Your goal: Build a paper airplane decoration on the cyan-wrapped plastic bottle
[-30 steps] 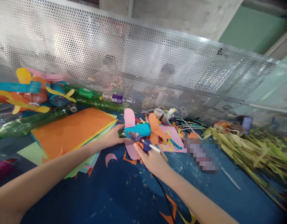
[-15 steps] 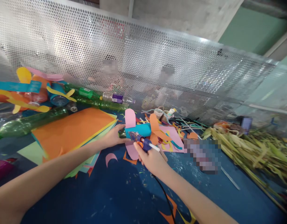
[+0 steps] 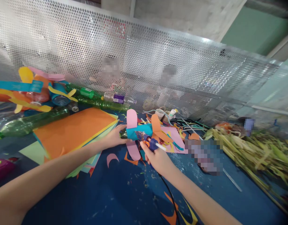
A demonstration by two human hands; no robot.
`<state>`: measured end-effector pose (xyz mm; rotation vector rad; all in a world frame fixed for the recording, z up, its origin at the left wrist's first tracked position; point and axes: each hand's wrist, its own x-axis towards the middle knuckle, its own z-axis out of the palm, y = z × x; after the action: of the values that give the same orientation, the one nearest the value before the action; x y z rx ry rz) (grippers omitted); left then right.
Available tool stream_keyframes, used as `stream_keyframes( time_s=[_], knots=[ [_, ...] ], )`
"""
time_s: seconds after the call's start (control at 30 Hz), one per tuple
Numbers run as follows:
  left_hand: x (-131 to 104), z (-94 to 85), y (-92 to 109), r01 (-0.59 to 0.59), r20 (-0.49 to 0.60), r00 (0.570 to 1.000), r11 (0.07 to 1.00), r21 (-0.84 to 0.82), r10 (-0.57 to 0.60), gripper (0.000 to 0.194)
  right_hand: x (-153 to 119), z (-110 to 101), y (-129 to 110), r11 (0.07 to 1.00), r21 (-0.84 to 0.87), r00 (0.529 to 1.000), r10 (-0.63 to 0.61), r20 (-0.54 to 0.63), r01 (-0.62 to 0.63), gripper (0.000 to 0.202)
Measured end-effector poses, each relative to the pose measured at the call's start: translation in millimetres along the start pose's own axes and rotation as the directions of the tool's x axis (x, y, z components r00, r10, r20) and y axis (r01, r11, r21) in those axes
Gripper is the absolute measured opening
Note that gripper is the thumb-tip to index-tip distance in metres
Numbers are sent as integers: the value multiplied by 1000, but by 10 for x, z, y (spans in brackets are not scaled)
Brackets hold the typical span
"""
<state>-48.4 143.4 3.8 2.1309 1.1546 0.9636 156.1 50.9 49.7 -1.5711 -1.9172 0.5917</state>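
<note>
A bottle wrapped in blue paper (image 3: 146, 128) lies near the middle, with pink paper wings (image 3: 132, 118) and orange paper pieces (image 3: 156, 123) at its right end. My left hand (image 3: 116, 136) is closed round the bottle's dark green left end. My right hand (image 3: 158, 158) grips a dark blue glue gun (image 3: 148, 140), a white glue stick jutting from its back. The gun's nozzle points at the blue paper; whether it touches cannot be made out. A black cord runs down from the gun.
Orange sheets (image 3: 75, 131) top a paper stack at the left. Green bottles (image 3: 36, 122) and finished paper-winged bottles (image 3: 38, 89) lie behind it. Scraps and straws (image 3: 190, 125) lie at the back, dried husks (image 3: 249, 153) at the right. A perforated metal screen (image 3: 144, 56) stands behind.
My right hand and the glue gun have shifted slightly right along the bottle. My left hand keeps its hold on the bottle's left end.
</note>
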Motion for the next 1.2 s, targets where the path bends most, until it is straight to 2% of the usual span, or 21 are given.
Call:
stream_keyframes(
  time_s=[0.23,0.37,0.53,0.7,0.9,1.2],
  knots=[
    [-1,-6,15,-17,9,1000,1000,-8,18,65,5,-45,7,998,2,997,58,-41,-58,39],
    [0,5,10,-22,-6,1000,999,-38,22,67,-12,3,-104,999,14,999,32,7,-32,40],
    [5,0,6,-77,-13,997,996,-37,77,63,-11,94,-195,1000,19,1000,9,-12,-9,37],
    [-8,-18,35,-43,-2,999,999,22,43,63,-1,95,-214,999,35,1000,-18,-7,19,36],
    [-9,-5,14,-7,-5,1000,999,34,7,66,-1,39,-139,1000,19,1000,0,17,0,39],
    [-14,-12,38,2,7,1000,999,45,-3,70,28,-79,79,988,98,993,112,47,-116,44]
  ],
)
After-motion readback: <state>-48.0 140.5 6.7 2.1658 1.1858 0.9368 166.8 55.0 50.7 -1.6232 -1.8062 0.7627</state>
